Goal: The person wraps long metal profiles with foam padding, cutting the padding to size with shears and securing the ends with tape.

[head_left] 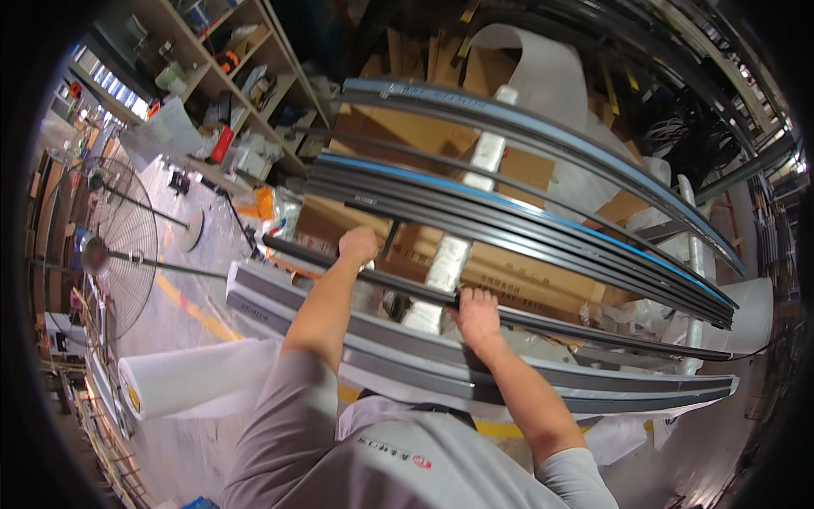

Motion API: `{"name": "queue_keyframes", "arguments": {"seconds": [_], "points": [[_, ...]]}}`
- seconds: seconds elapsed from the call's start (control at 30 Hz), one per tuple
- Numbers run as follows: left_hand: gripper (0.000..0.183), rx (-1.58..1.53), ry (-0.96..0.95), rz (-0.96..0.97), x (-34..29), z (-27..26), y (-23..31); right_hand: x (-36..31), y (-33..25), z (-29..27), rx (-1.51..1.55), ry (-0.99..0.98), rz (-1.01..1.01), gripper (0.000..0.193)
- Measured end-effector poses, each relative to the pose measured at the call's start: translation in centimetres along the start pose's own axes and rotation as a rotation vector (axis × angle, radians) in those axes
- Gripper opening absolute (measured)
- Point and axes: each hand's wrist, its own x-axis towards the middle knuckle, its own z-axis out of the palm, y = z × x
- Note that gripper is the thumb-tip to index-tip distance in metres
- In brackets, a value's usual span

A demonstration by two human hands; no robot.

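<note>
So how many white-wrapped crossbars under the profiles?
2 visible: middle crossbar, just left of the right hand; right crossbar, near the right ends of the dark profiles. Others may be hidden.

caged fan [95,253], left | cluttered shelving [188,38], upper left | yellow floor stripe [193,307] | white roll [199,377], lower left

The view looks from the person's head, downward and a little forward. The grey shirt [475,471] is very near, below; the left hand [359,245] and right hand [477,316] come near the middle; the fan [95,253] stands farther, leftward.
</note>
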Motion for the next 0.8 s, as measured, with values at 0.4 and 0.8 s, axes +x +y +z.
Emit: {"name": "queue_keyframes", "arguments": {"seconds": [0.4,0.8], "points": [[0.03,-0.185,-0.012,-0.154,2.2,3.8,-3.0,-0.3,-0.4,0.1,0.038,-0.115,-0.072,0.033],[0.028,-0.387,-0.125,0.08,1.8,-0.7,-6.0,0.2,-1.3,0.2,-0.014,-0.229,0.005,0.042]]}}
